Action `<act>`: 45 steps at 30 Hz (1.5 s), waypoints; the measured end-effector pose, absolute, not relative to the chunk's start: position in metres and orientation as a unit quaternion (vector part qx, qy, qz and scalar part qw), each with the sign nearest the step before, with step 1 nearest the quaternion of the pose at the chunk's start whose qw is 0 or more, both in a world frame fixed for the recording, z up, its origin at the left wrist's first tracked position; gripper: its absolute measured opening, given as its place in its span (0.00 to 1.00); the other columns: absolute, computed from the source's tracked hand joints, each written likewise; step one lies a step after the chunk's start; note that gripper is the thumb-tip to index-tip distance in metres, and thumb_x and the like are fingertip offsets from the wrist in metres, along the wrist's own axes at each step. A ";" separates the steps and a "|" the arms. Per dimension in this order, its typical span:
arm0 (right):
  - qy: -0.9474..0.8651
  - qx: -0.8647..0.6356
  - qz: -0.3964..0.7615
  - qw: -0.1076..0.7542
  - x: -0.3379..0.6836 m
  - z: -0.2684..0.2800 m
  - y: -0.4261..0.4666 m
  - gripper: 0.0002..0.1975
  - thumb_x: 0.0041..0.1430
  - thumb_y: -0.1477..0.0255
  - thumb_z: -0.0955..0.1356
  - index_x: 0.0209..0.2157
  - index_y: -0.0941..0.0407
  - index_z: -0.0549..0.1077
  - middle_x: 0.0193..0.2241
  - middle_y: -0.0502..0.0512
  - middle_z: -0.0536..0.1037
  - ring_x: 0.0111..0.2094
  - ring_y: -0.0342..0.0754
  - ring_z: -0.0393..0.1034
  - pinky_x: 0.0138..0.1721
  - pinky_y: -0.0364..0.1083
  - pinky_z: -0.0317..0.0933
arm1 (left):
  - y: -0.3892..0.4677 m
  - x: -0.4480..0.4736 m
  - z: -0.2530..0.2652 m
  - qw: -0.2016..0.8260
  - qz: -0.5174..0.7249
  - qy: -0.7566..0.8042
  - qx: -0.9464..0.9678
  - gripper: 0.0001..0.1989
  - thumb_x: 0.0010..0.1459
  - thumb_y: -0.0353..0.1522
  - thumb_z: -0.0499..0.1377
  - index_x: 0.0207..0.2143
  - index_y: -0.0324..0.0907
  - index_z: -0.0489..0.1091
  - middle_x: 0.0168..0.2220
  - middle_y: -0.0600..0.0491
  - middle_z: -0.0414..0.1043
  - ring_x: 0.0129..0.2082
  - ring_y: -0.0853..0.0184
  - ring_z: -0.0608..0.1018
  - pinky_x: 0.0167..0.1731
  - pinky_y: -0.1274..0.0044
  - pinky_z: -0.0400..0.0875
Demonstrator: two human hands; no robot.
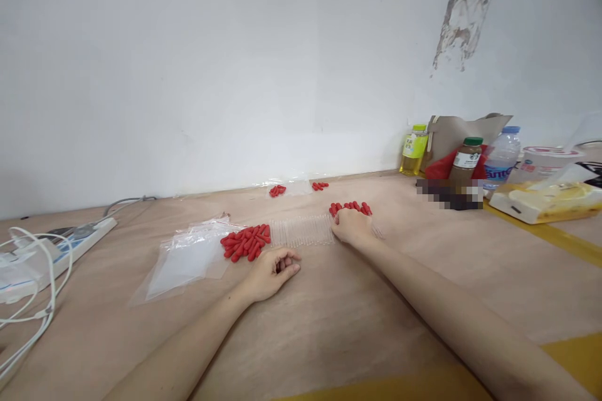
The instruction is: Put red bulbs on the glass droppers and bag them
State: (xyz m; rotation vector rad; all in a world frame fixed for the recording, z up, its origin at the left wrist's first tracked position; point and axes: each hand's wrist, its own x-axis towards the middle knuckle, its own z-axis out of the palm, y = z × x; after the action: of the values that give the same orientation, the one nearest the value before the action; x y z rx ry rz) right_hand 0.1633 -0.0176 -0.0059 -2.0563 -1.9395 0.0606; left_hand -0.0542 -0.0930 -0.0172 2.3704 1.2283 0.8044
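Observation:
My left hand (275,272) rests on the brown table covering with its fingers loosely curled and the thumb apart. Nothing shows between them. Just beyond it lies a pile of small red bulb-shaped pieces (245,242), rounded at one end and narrower at the other. A row of thin clear tubes (301,232) lies side by side between the two hands. My right hand (350,225) is bent down over the right part of this row, against a second group of red pieces (364,208). Its fingers are curled and their tips hidden, so what they grip cannot be seen.
Clear plastic bags (188,260) are stacked at the left. Two small bagged lots of red pieces (277,190) lie near the wall. A power strip (89,238) with white cables is far left. Bottles (414,151), a bag (463,131) and a tissue pack (540,203) stand at right.

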 end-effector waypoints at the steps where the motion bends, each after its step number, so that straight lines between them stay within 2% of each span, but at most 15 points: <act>1: -0.678 -0.720 0.017 0.150 0.162 -0.006 -0.018 0.12 0.49 0.72 0.60 0.33 0.57 0.73 0.32 0.60 0.74 0.35 0.51 0.68 0.34 0.47 0.56 | -0.093 -0.054 -0.017 0.172 0.282 0.431 0.840 0.08 0.53 0.34 0.54 0.34 0.41 0.69 0.25 0.55 0.65 0.26 0.71 0.67 0.25 0.81 0.60; 8: -0.685 -0.712 -0.028 0.149 0.157 -0.004 -0.019 0.11 0.49 0.75 0.60 0.32 0.60 0.73 0.32 0.62 0.74 0.36 0.53 0.69 0.36 0.49 0.57 | -0.094 -0.053 -0.017 0.162 0.271 0.423 0.849 0.08 0.54 0.33 0.53 0.32 0.40 0.70 0.26 0.54 0.66 0.26 0.71 0.67 0.25 0.81 0.61; 15: -0.694 -0.709 -0.002 0.130 0.155 -0.002 -0.021 0.12 0.50 0.75 0.61 0.33 0.62 0.73 0.33 0.67 0.74 0.37 0.55 0.69 0.34 0.49 0.58 | -0.094 -0.053 -0.016 0.166 0.275 0.422 0.848 0.07 0.53 0.33 0.54 0.31 0.41 0.70 0.26 0.54 0.66 0.26 0.70 0.68 0.25 0.80 0.61; 23: -0.702 -0.701 0.022 0.128 0.153 -0.003 -0.019 0.13 0.53 0.72 0.59 0.32 0.62 0.73 0.34 0.67 0.74 0.37 0.55 0.69 0.35 0.50 0.56 | -0.095 -0.051 -0.019 0.150 0.274 0.415 0.854 0.06 0.54 0.31 0.53 0.32 0.41 0.69 0.26 0.55 0.66 0.26 0.71 0.68 0.25 0.81 0.61; 26: -0.686 -0.709 0.030 0.159 0.157 0.003 -0.020 0.16 0.56 0.67 0.57 0.33 0.60 0.71 0.35 0.66 0.74 0.40 0.54 0.67 0.41 0.51 0.53 | -0.094 -0.053 -0.016 0.096 0.320 0.440 0.834 0.06 0.54 0.31 0.52 0.30 0.40 0.67 0.26 0.55 0.66 0.26 0.71 0.68 0.25 0.81 0.61; 29: -0.681 -0.702 0.054 0.202 0.164 0.007 -0.024 0.17 0.57 0.65 0.56 0.35 0.60 0.68 0.34 0.64 0.74 0.41 0.53 0.66 0.43 0.49 0.51 | -0.090 -0.064 -0.005 -0.031 0.339 0.506 0.792 0.08 0.54 0.33 0.51 0.24 0.40 0.63 0.26 0.54 0.65 0.28 0.68 0.68 0.28 0.78 0.61; 34: -0.721 -0.629 0.086 0.278 0.183 0.002 -0.035 0.14 0.59 0.69 0.55 0.40 0.63 0.63 0.32 0.63 0.73 0.33 0.49 0.68 0.34 0.44 0.54 | -0.086 -0.087 0.012 -0.186 0.203 0.603 0.749 0.10 0.51 0.37 0.53 0.22 0.41 0.63 0.27 0.50 0.66 0.31 0.60 0.69 0.31 0.72 0.59; 37: -0.725 -0.589 0.067 0.351 0.193 -0.006 -0.042 0.13 0.59 0.72 0.55 0.43 0.61 0.62 0.37 0.61 0.72 0.37 0.47 0.67 0.35 0.42 0.55 | -0.086 -0.089 0.012 -0.220 0.160 0.622 0.734 0.10 0.52 0.38 0.52 0.25 0.41 0.65 0.30 0.47 0.68 0.34 0.57 0.69 0.34 0.69 0.58; 40: -0.720 -0.574 0.050 0.387 0.198 -0.014 -0.046 0.14 0.59 0.73 0.55 0.44 0.60 0.63 0.40 0.60 0.72 0.40 0.47 0.66 0.39 0.42 0.55 | -0.085 -0.087 0.009 -0.229 0.150 0.629 0.727 0.11 0.53 0.37 0.51 0.26 0.40 0.67 0.31 0.46 0.68 0.36 0.55 0.69 0.34 0.68 0.59; 45: -0.711 -0.585 0.043 0.389 0.201 -0.027 -0.045 0.14 0.58 0.72 0.55 0.40 0.61 0.67 0.35 0.59 0.74 0.35 0.47 0.67 0.37 0.42 0.56 | -0.080 -0.090 0.006 -0.214 0.137 0.639 0.726 0.12 0.53 0.35 0.50 0.22 0.40 0.67 0.28 0.47 0.68 0.33 0.57 0.71 0.32 0.70 0.61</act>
State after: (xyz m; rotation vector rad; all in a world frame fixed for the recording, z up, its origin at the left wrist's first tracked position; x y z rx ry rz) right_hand 0.2012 -0.0451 -0.0268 -1.4868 -1.8075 0.1095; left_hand -0.0897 -0.0801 0.0063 2.6556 2.3362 0.5026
